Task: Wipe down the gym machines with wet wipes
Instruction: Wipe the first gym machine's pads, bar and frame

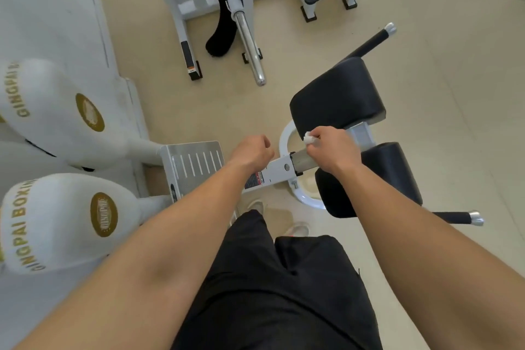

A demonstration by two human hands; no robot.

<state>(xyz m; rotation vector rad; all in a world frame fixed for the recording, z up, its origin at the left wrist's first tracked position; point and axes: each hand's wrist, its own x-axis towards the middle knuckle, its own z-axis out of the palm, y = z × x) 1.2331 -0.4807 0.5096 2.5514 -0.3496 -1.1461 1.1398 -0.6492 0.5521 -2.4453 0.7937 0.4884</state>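
- The white frame beam of the back-extension machine runs across in front of the person, and it is the reference for everything here.
- The right hand sits over the steel tube that slides out of the beam's far end. Its fingers are curled, pinching a balled wet wipe at the fingertips, probably so it can rub the narrow metal.
- The wipe sits just above that tube, at the lower edge of the upper black pad.
- The left hand hovers over the beam's near end in a loose fist with nothing visible in it. Whether it touches the beam I cannot tell; it may be steadying.
- The foot plate lies just beyond the beam's near end, untouched.
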